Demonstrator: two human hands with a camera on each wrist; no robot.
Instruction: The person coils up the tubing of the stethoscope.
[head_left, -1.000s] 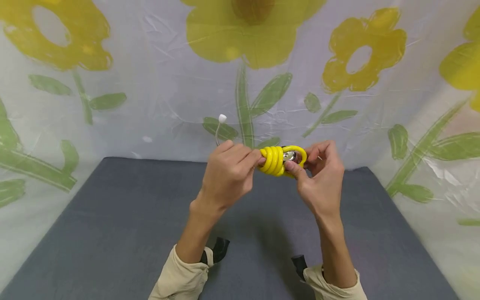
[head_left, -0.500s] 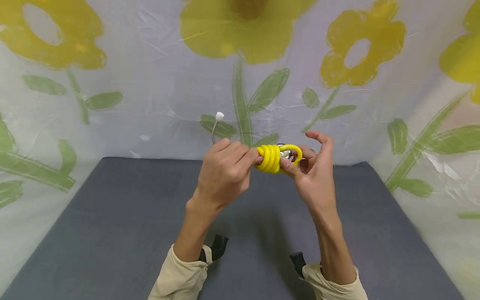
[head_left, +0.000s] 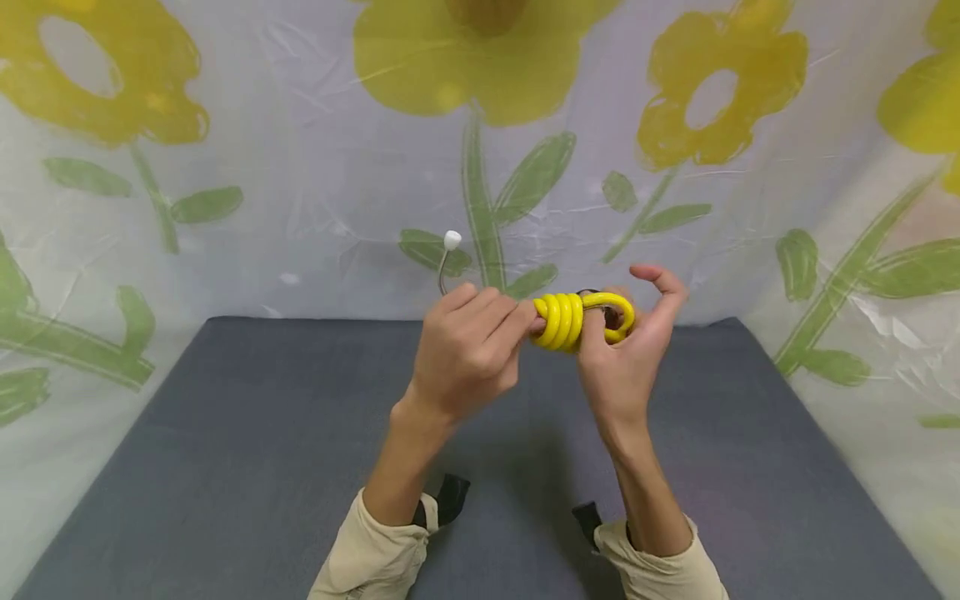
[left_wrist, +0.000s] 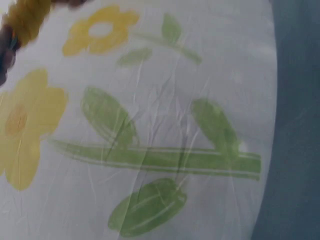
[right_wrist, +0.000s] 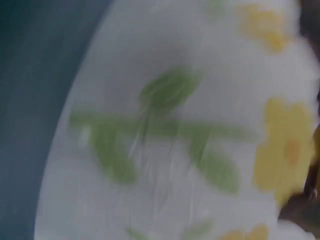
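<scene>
A stethoscope with its yellow tubing (head_left: 561,322) wound into a tight coil is held up over the grey surface. My left hand (head_left: 471,348) grips its left end, fingers curled round it. Above that hand a thin metal ear tube with a white ear tip (head_left: 452,240) sticks up. At the other end my right hand (head_left: 626,367) pinches the stethoscope by the tubing loop (head_left: 627,315), thumb over the loop's opening and index finger raised away. The thumb and fingers mostly hide the metal chestpiece. In the left wrist view the yellow coil (left_wrist: 27,22) shows blurred at the top left corner.
Below the hands lies a grey padded surface (head_left: 247,450). Behind it and at both sides hangs a pale curtain (head_left: 322,192) printed with yellow flowers and green leaves. Black straps with stubby black pieces (head_left: 453,498) sit at both beige sleeves.
My right index finger has lifted off the stethoscope. The right thumb has moved across the loop, covering the shiny chestpiece seen before. Both hands and the coil have shifted slightly right since half a second ago.
</scene>
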